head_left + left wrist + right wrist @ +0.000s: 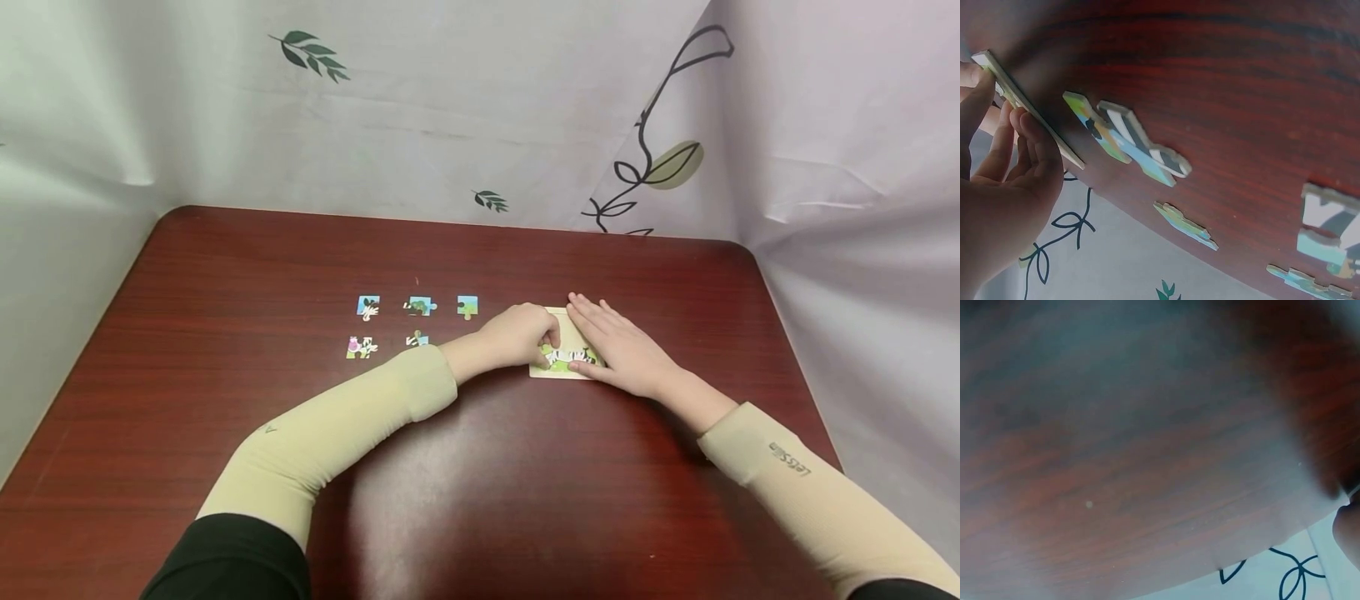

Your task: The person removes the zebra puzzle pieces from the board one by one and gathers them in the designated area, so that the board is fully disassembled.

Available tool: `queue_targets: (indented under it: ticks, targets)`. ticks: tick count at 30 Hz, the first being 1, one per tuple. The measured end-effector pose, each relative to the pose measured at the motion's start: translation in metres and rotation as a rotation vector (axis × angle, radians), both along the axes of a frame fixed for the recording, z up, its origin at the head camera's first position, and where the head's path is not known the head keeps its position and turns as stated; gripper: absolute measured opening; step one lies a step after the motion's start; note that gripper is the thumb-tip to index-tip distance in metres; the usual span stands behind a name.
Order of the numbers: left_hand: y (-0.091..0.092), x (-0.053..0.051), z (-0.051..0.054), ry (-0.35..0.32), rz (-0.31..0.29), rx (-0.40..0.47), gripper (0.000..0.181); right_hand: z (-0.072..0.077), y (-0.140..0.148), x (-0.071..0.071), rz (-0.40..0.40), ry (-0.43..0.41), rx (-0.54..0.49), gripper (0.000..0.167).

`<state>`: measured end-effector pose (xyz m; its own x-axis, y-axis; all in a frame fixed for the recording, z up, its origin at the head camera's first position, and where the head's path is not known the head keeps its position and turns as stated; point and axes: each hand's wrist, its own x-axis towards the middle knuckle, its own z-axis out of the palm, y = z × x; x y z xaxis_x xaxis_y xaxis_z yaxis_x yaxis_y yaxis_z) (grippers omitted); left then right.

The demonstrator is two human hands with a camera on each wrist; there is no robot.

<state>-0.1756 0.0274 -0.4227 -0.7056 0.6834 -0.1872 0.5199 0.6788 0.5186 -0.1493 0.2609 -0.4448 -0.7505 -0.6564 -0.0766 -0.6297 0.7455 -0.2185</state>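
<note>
A shallow pale puzzle tray (566, 323) lies on the table, with green and zebra-striped picture pieces (573, 357) along its near side. My left hand (517, 335) is over the tray's left side, its thumb and fingers curled together at a puzzle piece (547, 353) there; the fingers hide most of it. In the left wrist view the left fingertips (1025, 122) meet the tray edge (1054, 134). My right hand (622, 343) lies with straight fingers across the tray's right side, thumb on the striped part. The right wrist view shows only a sliver of that hand (1349, 534).
Left of the tray lie loose puzzle pieces, among them a blue-green one (467, 305), a zebra-head one (368, 307) and a pink-marked one (362, 347). One piece (1125, 140) is hidden by my left arm in the head view. White patterned cloth (420, 125) surrounds the brown table (225, 333).
</note>
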Motion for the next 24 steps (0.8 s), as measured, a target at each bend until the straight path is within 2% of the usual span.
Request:
queue_targets:
  ticks: [14, 20, 24]
  targets:
    - [-0.002, 0.001, 0.003, 0.056, -0.079, -0.004, 0.019, -0.002, 0.000, 0.000, 0.002, 0.015, 0.001, 0.090]
    - [-0.005, -0.003, 0.009, 0.069, -0.092, 0.036, 0.006, -0.003, 0.000, 0.000, 0.008, 0.026, -0.003, 0.091]
    - [-0.007, -0.006, 0.016, 0.077, -0.103, 0.056, 0.013, -0.003, 0.001, 0.000, 0.008, 0.028, -0.003, 0.091]
